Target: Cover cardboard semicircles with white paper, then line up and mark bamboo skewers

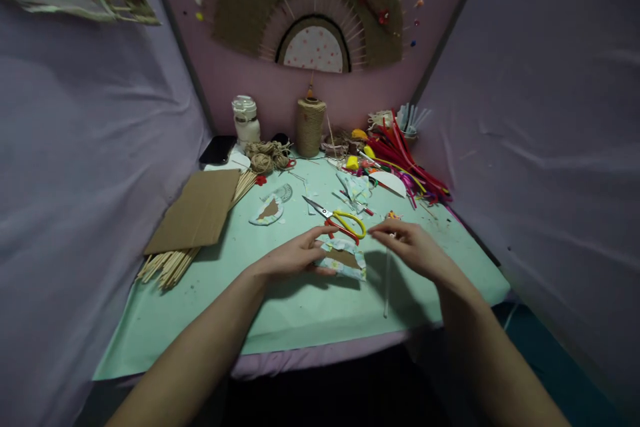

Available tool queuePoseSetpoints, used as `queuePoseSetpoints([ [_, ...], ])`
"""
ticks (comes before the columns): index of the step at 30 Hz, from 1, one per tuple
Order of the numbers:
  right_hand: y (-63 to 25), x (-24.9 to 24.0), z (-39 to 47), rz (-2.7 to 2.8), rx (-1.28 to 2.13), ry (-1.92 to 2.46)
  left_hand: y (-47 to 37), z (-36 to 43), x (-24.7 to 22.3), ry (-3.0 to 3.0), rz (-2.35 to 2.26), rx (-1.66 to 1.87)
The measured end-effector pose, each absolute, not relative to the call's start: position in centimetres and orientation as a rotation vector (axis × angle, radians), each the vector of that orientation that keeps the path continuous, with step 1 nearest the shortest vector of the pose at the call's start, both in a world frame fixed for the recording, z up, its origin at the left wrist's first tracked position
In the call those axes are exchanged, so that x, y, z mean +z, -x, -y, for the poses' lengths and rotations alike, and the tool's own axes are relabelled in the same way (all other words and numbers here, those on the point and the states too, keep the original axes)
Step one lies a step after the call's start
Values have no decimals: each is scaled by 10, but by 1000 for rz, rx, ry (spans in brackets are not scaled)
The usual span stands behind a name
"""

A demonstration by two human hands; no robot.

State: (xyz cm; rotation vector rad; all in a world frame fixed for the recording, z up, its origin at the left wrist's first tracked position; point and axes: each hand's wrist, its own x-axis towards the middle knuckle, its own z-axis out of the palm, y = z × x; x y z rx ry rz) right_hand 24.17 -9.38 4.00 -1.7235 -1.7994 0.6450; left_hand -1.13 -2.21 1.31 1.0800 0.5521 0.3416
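Note:
My left hand (pixel 300 251) grips the left end of a small cardboard piece (pixel 345 257), thumb above and fingers below. Pale blue patterned fabric is folded over the cardboard's edges. To the right of it, my right hand (pixel 413 247) hovers with thumb and fingertips pinched together; what they hold, if anything, is too small to make out. A thin white stick (pixel 387 287) shows below the right hand, its upper part hidden by the fingers. Scissors (pixel 327 213) with yellow and red handles lie just beyond the cardboard piece, blades apart. A half-round fabric-edged cardboard piece (pixel 269 210) lies farther left.
At left, a cardboard sheet (pixel 197 207) covers bundled wooden sticks (pixel 173 267). Along the back stand a phone (pixel 218 149), a white bottle (pixel 246 121), twine balls (pixel 265 157) and a twine spool (pixel 311 127). Red pipe cleaners (pixel 407 153) and fabric scraps (pixel 355 188) lie back right.

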Motion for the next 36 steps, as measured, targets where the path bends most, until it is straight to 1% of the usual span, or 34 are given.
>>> queuePoseSetpoints([
  [2, -216, 43, 87, 1811, 855, 1629, 10, 22, 13, -1130, -550, 295],
  [4, -201, 39, 80, 1789, 934, 1617, 9, 23, 14, -1176, -569, 269],
  [10, -194, 29, 74, 1766, 941, 1664, 8, 25, 18, -1214, -547, 273],
  [18, -202, 43, 78, 1799, 1097, 1581, 8, 24, 17, -1174, -549, 319],
  [26, -195, 22, 75, 1615, 1026, 1625, 5, 23, 13, -1123, -579, 368],
  [31, -201, 24, 75, 1549, 1157, 1512, 5, 23, 16, -1074, -616, 436],
  [36, -199, 18, 76, 1540, 1010, 1602, 4, 22, 15, -1031, -712, 473],
])
